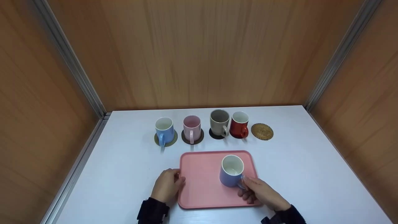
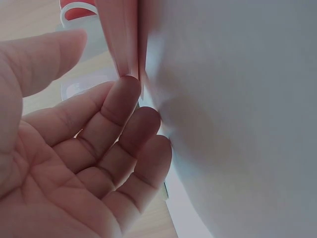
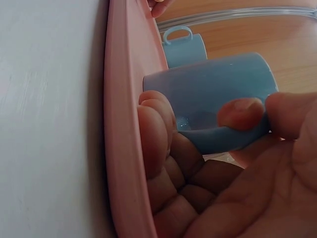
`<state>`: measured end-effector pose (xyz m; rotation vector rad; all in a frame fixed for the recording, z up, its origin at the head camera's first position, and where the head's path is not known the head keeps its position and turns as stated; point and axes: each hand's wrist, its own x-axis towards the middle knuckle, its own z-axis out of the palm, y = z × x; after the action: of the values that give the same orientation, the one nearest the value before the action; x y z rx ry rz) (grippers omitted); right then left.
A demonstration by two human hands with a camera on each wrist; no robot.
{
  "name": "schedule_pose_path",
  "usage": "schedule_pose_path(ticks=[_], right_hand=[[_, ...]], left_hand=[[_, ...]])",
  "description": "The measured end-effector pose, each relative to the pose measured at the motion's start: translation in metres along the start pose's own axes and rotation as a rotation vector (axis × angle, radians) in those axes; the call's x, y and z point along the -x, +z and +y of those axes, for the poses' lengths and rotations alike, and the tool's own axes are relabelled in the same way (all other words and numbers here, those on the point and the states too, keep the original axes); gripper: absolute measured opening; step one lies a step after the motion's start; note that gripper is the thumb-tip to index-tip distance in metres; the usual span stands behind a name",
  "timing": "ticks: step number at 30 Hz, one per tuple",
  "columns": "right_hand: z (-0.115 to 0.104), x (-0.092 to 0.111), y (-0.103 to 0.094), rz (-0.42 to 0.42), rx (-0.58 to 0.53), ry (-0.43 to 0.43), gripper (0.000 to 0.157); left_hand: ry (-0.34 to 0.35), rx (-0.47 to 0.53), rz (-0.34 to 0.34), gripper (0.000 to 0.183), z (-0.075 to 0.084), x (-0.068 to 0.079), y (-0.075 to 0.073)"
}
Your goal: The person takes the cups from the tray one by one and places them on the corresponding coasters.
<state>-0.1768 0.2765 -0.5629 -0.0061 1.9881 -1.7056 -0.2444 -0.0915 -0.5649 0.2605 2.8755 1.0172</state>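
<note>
A periwinkle-blue mug (image 1: pixel 230 172) stands upright on the right half of the pink tray (image 1: pixel 202 194). My right hand (image 1: pixel 264 192) pinches its handle between thumb and forefinger; the right wrist view shows the other fingers curled below, close to the tray. At the tray's left edge is my left hand (image 1: pixel 168 185), its fingers loosely bent. The left wrist view shows a fingertip touching the outside of the rim, while the thumb (image 2: pixel 67 52) stays apart from it.
Behind the tray, a light-blue mug (image 1: pixel 164 129), a pink mug (image 1: pixel 192 127), a grey mug (image 1: pixel 218 123) and a red mug (image 1: pixel 238 126) stand on coasters. A woven tan coaster (image 1: pixel 262 131) lies to their right. Wood panels (image 1: pixel 202 62) enclose the white table (image 1: pixel 124 174).
</note>
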Motion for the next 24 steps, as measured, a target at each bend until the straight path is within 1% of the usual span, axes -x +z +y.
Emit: schedule_pose_path(ticks=[2, 5, 11, 14, 20, 24], right_hand=[[0.000, 0.000, 0.000, 0.008, 0.007, 0.002, 0.056], [-0.001, 0.000, 0.001, 0.010, -0.005, 0.007, 0.056], [-0.003, 0.002, 0.001, 0.013, -0.039, 0.012, 0.055], [-0.006, 0.004, 0.001, 0.012, -0.053, 0.014, 0.054], [-0.010, 0.008, -0.002, 0.005, -0.072, -0.018, 0.052], [-0.017, 0.012, -0.011, 0.021, -0.038, -0.062, 0.051]], left_hand=[[0.016, -0.006, 0.005, 0.033, -0.001, 0.000, 0.000], [0.012, 0.003, 0.005, 0.034, 0.000, 0.000, 0.000], [-0.009, 0.019, -0.003, 0.036, 0.001, 0.000, -0.001], [-0.034, 0.019, -0.019, 0.036, 0.002, -0.001, -0.001], [-0.058, 0.023, -0.036, 0.037, 0.002, -0.002, -0.001], [-0.076, 0.027, -0.045, 0.038, 0.003, -0.002, -0.001]])
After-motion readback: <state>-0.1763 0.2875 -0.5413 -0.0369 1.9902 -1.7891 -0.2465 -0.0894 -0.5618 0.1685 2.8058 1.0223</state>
